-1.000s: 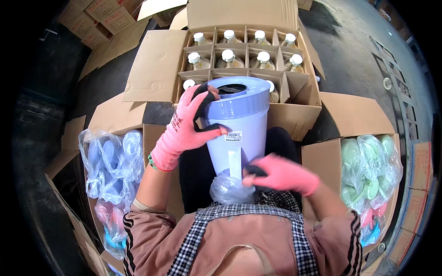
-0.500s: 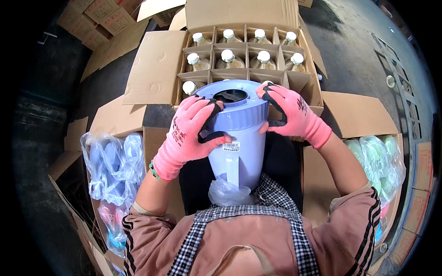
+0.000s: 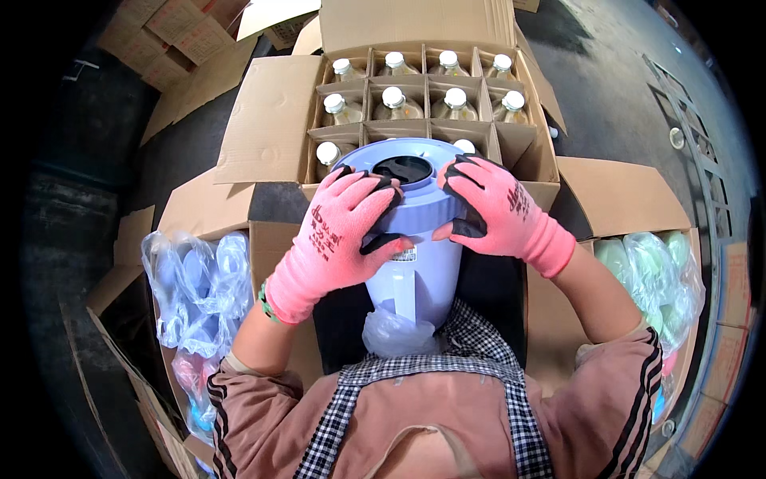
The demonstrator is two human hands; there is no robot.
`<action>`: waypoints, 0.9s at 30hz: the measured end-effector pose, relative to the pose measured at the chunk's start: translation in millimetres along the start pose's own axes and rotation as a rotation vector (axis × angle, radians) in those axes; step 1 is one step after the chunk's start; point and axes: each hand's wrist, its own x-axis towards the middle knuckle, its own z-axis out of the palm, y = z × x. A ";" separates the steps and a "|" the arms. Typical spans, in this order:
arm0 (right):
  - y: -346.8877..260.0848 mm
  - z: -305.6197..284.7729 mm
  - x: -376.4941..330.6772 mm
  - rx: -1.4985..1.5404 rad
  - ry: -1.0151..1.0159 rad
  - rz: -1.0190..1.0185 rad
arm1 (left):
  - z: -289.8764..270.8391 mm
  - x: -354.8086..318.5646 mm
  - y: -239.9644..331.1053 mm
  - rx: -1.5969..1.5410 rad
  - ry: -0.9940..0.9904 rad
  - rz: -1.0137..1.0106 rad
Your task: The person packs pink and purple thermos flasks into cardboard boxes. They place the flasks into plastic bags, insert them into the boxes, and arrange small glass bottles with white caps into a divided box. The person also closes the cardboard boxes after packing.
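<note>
In front of my apron stands a light purple plastic pitcher (image 3: 435, 275), its handle (image 3: 403, 295) towards me. Its wide round lid (image 3: 427, 211) is on top, with a dark round opening (image 3: 407, 168) in it. My left hand (image 3: 331, 227), in a pink glove with black fingertips, is closed round the lid's left side, thumb near a small label (image 3: 405, 254). Gloved the same way, my right hand (image 3: 507, 211) grips the right side of the lid, thumb at its near edge. Crumpled clear plastic (image 3: 395, 335) lies around the pitcher's base.
Beyond the pitcher, an open carton (image 3: 267, 120) with cardboard dividers holds several white-capped clear bottles (image 3: 392, 100). Open boxes flank me, with bagged purple items (image 3: 195, 275) at left and bagged green items (image 3: 650, 267) at right. Stacked cartons (image 3: 187, 36) stand far left.
Both hands have shifted on the lid: my left slides right and slightly nearer, my right comes nearer with its thumb moving left. The lid's opening appears slightly turned.
</note>
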 end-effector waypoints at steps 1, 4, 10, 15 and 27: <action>1.5 -5.8 2.0 0.018 -0.091 0.054 | -4.5 -0.7 0.4 -0.029 -0.011 0.015; 18.1 -4.5 4.7 0.685 0.205 0.175 | -19.6 -12.6 -10.7 -0.288 -0.048 0.087; 52.4 64.4 18.1 1.783 0.239 0.673 | 25.9 -16.4 -26.8 -1.000 0.485 -0.680; -23.7 69.5 -4.4 0.950 0.481 0.633 | 45.9 -15.8 -73.8 -1.598 0.422 -0.637; -17.2 39.7 2.8 1.216 0.515 0.671 | 28.0 -17.3 -32.3 -1.269 0.396 -0.481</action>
